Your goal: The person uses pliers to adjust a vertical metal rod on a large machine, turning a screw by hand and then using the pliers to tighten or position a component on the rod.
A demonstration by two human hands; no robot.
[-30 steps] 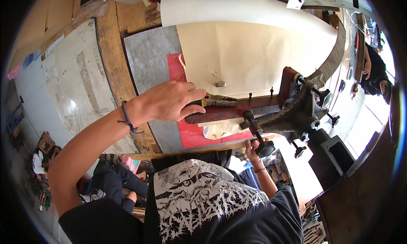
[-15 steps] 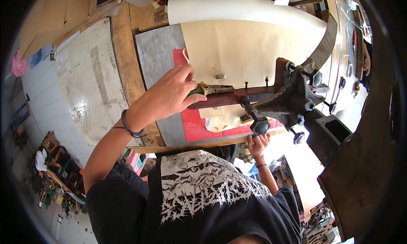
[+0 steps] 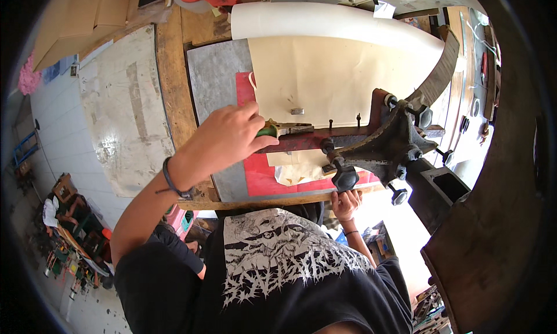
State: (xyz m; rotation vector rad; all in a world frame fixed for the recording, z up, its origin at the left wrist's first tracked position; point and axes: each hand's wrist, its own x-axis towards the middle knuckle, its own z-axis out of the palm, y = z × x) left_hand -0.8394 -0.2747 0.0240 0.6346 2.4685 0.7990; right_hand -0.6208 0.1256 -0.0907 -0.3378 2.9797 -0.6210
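My left hand [image 3: 223,135] is closed around the green-handled pliers [image 3: 295,127] at the left end of a dark red metal bar [image 3: 307,140]. The pliers' jaws point right, along the bar. At the bench's front edge, my right hand [image 3: 346,205] has curled fingers just below a large black knob [image 3: 346,178]; whether they grip it or only touch it is hidden. The knob belongs to a black cast-metal frame [image 3: 383,145] with several bolts. Beyond the bar, a small metal block [image 3: 297,111] lies on tan paper [image 3: 325,73].
A white roll [image 3: 325,21] lies along the back of the bench. Beneath the paper are a grey plate [image 3: 217,70] and a red sheet [image 3: 261,180]. At left is a worn white board [image 3: 119,113]. A curved strip [image 3: 438,67] rises at right, near a big dark metal body [image 3: 493,253].
The whole view has shifted slightly. A little more of the pliers' green handle shows between my left thumb and fingers. My right hand stays beneath the knob.
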